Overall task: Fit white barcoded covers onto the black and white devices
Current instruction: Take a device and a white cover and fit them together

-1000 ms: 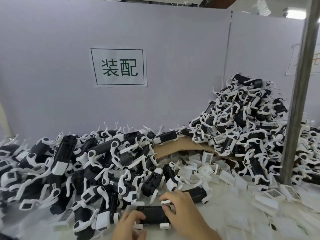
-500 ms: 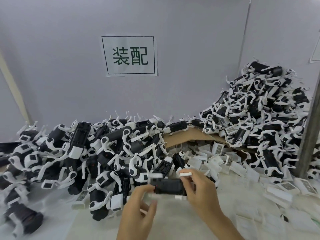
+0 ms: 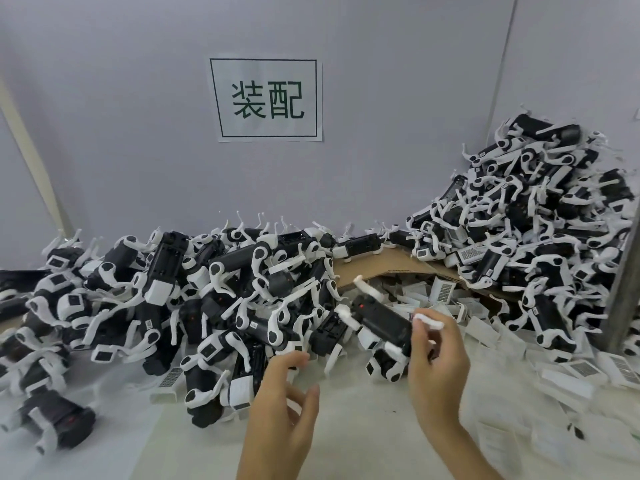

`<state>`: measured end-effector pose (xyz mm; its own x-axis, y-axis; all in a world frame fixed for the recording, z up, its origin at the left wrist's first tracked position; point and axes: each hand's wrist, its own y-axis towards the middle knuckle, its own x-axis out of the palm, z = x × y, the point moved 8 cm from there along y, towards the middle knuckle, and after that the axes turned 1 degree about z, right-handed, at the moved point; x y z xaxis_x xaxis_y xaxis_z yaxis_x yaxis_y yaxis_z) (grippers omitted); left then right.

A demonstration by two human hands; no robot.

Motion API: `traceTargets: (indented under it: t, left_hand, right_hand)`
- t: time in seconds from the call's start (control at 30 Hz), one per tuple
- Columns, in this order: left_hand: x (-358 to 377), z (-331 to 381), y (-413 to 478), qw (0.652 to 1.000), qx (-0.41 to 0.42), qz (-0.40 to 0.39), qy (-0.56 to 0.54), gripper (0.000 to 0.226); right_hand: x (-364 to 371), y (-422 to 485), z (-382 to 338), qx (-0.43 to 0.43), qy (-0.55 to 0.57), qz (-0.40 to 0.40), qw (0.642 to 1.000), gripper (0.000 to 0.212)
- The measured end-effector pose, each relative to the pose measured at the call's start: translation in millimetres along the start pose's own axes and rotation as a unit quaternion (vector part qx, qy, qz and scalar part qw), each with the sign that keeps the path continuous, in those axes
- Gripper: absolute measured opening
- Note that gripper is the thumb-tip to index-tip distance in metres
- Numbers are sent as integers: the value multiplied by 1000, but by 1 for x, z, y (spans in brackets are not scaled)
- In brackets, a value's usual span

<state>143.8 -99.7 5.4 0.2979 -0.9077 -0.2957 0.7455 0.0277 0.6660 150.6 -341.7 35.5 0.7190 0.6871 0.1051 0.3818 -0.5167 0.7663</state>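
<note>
My right hand grips one black and white device by its near end and holds it above the table, tilted, with its far end and white legs pointing up and left. My left hand hovers lower left of it with loose fingers, holding nothing. White barcoded covers lie scattered behind and to the right of the device. A wide pile of devices fills the left and middle of the table.
A taller heap of devices rises at the right against the grey partition. A cardboard sheet arches between the two piles. A metal post stands at the right edge. More covers litter the white table.
My left hand has let go of the device and dropped away from it. My right hand alone has lifted the device and tilted it up to the left. The camera has turned left.
</note>
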Motion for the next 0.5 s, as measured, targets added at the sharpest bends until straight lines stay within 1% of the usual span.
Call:
traceTargets:
  t: [0.07, 0.13, 0.17, 0.23, 0.3, 0.33, 0.37, 0.43, 0.47, 0.5]
  left_hand:
    - [-2, 10, 0, 997, 56, 11, 46, 41]
    - [0, 23, -3, 981, 135, 18, 136, 36]
    - [4, 28, -5, 968, 174, 19, 179, 36]
    - [19, 31, -11, 944, 222, -2, 246, 46]
    - [33, 30, -16, 926, 234, -31, 296, 61]
    - [38, 29, -18, 920, 234, -42, 313, 67]
    - [40, 28, -18, 917, 229, -49, 323, 72]
    - [37, 20, -14, 924, 183, -58, 331, 88]
    - [33, 15, -11, 928, 154, -59, 333, 93]
    - [29, 11, -9, 931, 136, -50, 335, 89]
  right_hand:
    - [-5, 6, 14, 58, 3, 14, 998, 11]
    - [-4, 5, 28, 137, 43, 7, 990, 16]
    - [0, 4, 31, 163, 69, -9, 984, 17]
    - [12, 0, 28, 177, 105, -68, 976, 15]
    - [29, -7, 19, 175, 133, -155, 963, 15]
    - [39, -13, 13, 179, 155, -210, 948, 14]
    - [49, -20, 8, 189, 181, -269, 927, 12]
    - [65, -39, -1, 219, 232, -377, 870, 11]
    - [70, -47, -4, 234, 250, -411, 845, 14]
    - [72, -51, -6, 244, 253, -429, 832, 15]
